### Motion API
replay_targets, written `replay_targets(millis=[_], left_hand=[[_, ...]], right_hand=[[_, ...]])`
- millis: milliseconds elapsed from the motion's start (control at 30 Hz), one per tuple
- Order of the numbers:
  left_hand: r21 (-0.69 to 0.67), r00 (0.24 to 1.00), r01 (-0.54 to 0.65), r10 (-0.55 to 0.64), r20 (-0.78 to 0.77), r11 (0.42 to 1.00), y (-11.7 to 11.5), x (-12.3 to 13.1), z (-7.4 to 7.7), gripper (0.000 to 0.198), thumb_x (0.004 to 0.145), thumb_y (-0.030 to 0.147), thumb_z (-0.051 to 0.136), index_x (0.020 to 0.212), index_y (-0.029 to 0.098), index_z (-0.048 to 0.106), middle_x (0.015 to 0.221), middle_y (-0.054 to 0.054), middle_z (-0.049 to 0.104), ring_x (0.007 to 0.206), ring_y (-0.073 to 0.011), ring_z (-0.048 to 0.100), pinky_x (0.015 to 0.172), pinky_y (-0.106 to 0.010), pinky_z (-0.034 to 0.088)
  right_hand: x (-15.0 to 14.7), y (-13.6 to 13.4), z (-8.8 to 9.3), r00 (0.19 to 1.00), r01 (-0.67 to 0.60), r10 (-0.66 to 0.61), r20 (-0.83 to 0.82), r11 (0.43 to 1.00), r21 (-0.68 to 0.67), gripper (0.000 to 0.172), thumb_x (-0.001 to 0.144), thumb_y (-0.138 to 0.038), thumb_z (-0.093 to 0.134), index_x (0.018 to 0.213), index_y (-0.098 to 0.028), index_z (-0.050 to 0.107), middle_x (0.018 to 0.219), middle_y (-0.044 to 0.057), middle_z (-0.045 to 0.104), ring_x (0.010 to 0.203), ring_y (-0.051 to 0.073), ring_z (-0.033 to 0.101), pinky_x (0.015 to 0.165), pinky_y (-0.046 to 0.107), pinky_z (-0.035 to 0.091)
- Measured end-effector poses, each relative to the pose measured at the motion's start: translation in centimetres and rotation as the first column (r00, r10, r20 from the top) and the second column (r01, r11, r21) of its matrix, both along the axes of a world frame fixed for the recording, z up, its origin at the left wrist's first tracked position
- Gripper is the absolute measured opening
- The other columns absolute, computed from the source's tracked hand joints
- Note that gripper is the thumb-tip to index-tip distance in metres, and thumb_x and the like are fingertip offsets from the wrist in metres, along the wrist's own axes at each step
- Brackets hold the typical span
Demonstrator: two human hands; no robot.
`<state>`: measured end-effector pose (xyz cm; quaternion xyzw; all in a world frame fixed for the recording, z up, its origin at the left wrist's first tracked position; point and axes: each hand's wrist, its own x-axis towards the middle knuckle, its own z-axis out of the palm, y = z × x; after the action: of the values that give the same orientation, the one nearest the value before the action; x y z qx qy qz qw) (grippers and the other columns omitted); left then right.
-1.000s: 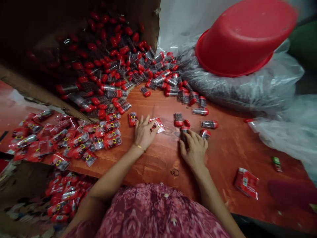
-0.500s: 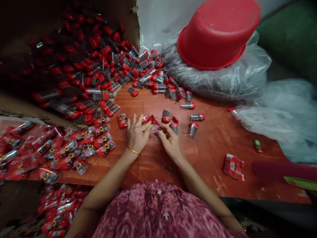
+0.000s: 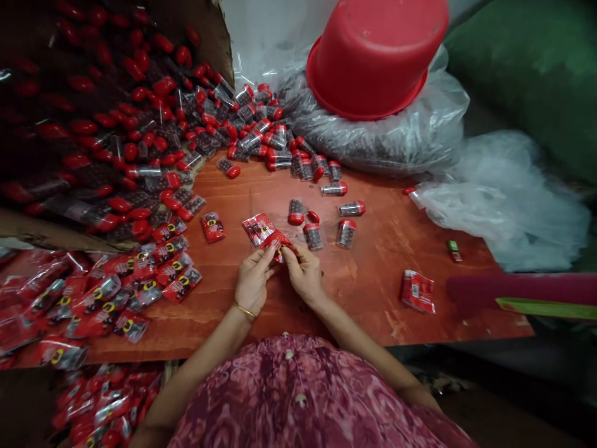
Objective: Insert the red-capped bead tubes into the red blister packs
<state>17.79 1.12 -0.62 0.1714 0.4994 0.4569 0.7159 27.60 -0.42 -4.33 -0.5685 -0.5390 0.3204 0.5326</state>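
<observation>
Between my two hands is a red printed plastic packet [image 3: 278, 241], pinched at its near edge. My left hand [image 3: 253, 280] grips its left side, fingers closed, and my right hand [image 3: 304, 272] grips the right side with thumb and fingertips. Just beyond lies a small stack of flat red packets [image 3: 257, 228] on the table. A filled red packet [image 3: 213, 227] rests to the left. Right of the stack stand or lie several clear bottles with red caps, such as this bottle [image 3: 313, 236], dark contents inside. One loose red cap [image 3: 313, 216] sits beside them.
A large box [image 3: 222, 37] on the left spills capped bottles over the orange-red table [image 3: 364, 298]. Filled packets [image 3: 135, 289] are heaped at front left. Behind, a red tub [image 3: 377, 56] sits upside down on a plastic sack [image 3: 387, 146]. One red packet [image 3: 418, 291] lies at right.
The camera view has shifted right. My fingers, spread around clear plastic before, are now closed on the red packet, and the stack beyond is uncovered.
</observation>
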Motion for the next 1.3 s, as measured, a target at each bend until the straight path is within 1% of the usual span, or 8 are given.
replay_targets(millis=[133,233,333,433,700,833,1033,1300], left_hand=[[-0.012,0.997,-0.067,0.066,-0.032,0.998,1.0,-0.4,0.0,0.04,0.035,0.04,0.085,0.054,0.014,0.062,0.057,0.001,0.066,0.054,-0.008,0.057,0.058,-0.02,0.044],[-0.021,0.994,-0.101,0.1,-0.053,0.995,1.7,-0.7,-0.1,0.041,0.035,0.038,0.085,0.059,0.014,0.064,0.059,0.001,0.067,0.052,-0.007,0.058,0.054,-0.018,0.042],[-0.012,0.998,-0.063,0.063,-0.027,0.998,1.9,-0.6,0.0,0.041,0.037,0.037,0.085,0.064,0.013,0.066,0.063,0.001,0.069,0.055,-0.0077,0.06,0.055,-0.018,0.043],[-0.014,1.0,-0.029,0.029,0.002,0.999,2.0,-0.4,0.1,0.04,0.039,0.038,0.085,0.066,0.014,0.067,0.066,-0.001,0.07,0.06,-0.0098,0.063,0.057,-0.018,0.044],[-0.02,1.0,-0.021,0.021,-0.002,1.0,2.5,-1.2,-0.4,0.033,0.051,0.036,0.082,0.072,0.015,0.067,0.069,-0.001,0.071,0.06,-0.0096,0.063,0.06,-0.019,0.046],[0.051,1.0,0.021,-0.021,0.0,0.998,2.2,-0.6,-0.5,0.027,0.056,0.035,0.079,0.072,0.015,0.068,0.071,-0.001,0.071,0.063,-0.0101,0.063,0.065,-0.022,0.047],[0.406,0.987,0.059,-0.115,0.113,0.912,4.0,0.8,1.4,0.024,0.059,0.036,0.077,0.072,0.017,0.068,0.08,-0.001,0.072,0.072,-0.0119,0.063,0.075,-0.025,0.047],[0.358,0.915,0.388,-0.403,-0.036,0.849,5.4,4.0,2.1,0.023,0.073,0.037,0.066,0.079,0.015,0.06,0.075,-0.002,0.068,0.058,-0.0094,0.058,0.057,-0.02,0.045]], right_hand=[[2.2,0.0,0.4,0.977,0.083,-0.079,0.196,0.996,-0.013,0.029,0.089,-0.037,0.039,0.089,-0.017,0.06,0.082,0.006,0.064,0.076,0.017,0.056,0.071,0.029,0.044],[4.7,0.4,0.4,0.774,0.33,-0.227,0.591,0.941,-0.07,0.039,0.084,-0.044,0.045,0.102,-0.012,0.058,0.101,0.015,0.061,0.093,0.026,0.053,0.08,0.039,0.04],[5.9,0.8,0.0,0.574,0.447,-0.15,0.805,0.881,-0.155,0.04,0.082,-0.044,0.049,0.1,-0.01,0.058,0.106,0.02,0.058,0.096,0.031,0.049,0.077,0.041,0.038],[5.9,0.7,-0.4,0.571,0.384,-0.091,0.816,0.908,-0.167,0.029,0.082,-0.037,0.05,0.094,-0.012,0.058,0.102,0.017,0.059,0.093,0.029,0.049,0.075,0.039,0.037],[6.7,-1.1,-1.1,0.989,0.134,-0.115,0.092,0.959,-0.25,0.024,0.079,-0.042,0.052,0.09,-0.02,0.049,0.072,-0.001,0.055,0.059,0.014,0.052,0.055,0.025,0.042],[6.9,-1.7,-0.5,0.962,0.012,-0.096,-0.257,0.951,-0.308,0.027,0.075,-0.043,0.059,0.087,-0.021,0.047,0.07,-0.004,0.055,0.051,0.009,0.053,0.047,0.021,0.04],[6.3,-2.1,0.5,0.939,-0.125,0.038,-0.343,0.964,-0.234,0.027,0.074,-0.041,0.063,0.089,-0.02,0.058,0.062,-0.005,0.056,0.046,0.007,0.05,0.049,0.021,0.04],[3.5,-2.1,0.0,0.871,-0.157,0.065,-0.486,0.976,-0.15,0.029,0.075,-0.045,0.063,0.088,-0.019,0.058,0.05,-0.007,0.053,0.042,0.007,0.047,0.05,0.023,0.046]])
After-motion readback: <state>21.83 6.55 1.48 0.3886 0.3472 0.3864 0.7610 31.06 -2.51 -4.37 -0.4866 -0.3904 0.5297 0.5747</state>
